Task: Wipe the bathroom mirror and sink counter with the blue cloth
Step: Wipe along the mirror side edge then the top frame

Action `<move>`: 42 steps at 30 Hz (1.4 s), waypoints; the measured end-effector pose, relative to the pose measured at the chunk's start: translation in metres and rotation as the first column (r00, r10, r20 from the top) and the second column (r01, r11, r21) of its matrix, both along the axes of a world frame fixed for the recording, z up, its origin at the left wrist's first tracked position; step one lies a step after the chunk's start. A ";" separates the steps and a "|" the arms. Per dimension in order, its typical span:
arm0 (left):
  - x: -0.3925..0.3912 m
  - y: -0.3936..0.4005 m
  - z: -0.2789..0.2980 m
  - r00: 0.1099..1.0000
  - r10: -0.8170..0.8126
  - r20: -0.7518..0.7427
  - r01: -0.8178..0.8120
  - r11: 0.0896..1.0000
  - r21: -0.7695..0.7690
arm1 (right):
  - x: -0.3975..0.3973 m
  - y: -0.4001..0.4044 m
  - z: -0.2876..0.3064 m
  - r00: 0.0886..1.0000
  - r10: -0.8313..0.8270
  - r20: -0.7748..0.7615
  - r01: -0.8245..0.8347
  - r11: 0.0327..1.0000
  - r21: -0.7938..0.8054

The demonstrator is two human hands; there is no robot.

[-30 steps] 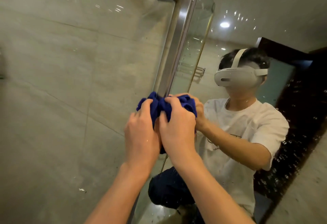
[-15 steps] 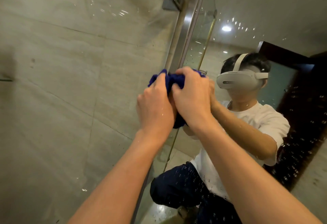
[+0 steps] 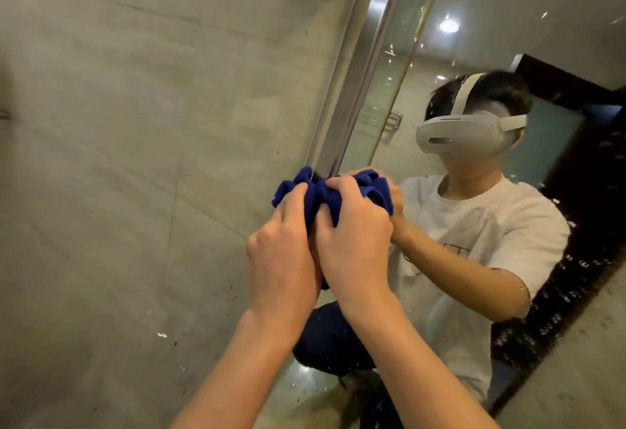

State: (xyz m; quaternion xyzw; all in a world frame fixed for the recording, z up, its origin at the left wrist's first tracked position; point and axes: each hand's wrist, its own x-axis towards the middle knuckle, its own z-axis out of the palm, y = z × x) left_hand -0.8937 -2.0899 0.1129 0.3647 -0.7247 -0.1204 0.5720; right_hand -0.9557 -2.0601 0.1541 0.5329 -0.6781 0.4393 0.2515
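Your left hand [image 3: 283, 259] and right hand [image 3: 355, 245], fingers curled round the bunched blue cloth [image 3: 316, 196], slide back down the mirror [image 3: 389, 96] edge; glass above your fingertips wiped, counter unseen.

My two hands covered most of the bunched dark-blue cloth [image 3: 320, 194], so the strip of steel mirror frame [image 3: 359, 69] under my grip was hidden. Both forearms were cut off by the bottom edge.

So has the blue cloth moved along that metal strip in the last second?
Yes. The blue cloth went up the metal strip at the mirror's edge, then back down; both hands grip it.
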 end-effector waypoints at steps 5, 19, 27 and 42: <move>0.001 0.003 -0.049 1.000 -0.008 -0.015 0.010 0.989 0.146 | 0.003 0.002 -0.047 0.999 -0.008 0.031 0.005 0.994 0.105; 0.001 -0.006 0.065 0.989 0.022 -0.146 -0.018 0.999 0.031 | 0.001 0.000 0.071 1.000 -0.001 0.021 0.000 0.999 0.037; 0.002 -0.018 0.140 0.990 0.013 -0.142 -0.019 0.999 -0.043 | 0.000 0.000 0.141 0.997 -0.075 -0.023 0.073 0.996 -0.060; 0.001 -0.015 0.166 0.966 -0.063 -0.250 0.056 0.998 -0.036 | -0.001 0.004 0.172 0.997 -0.038 -0.067 0.036 0.999 -0.031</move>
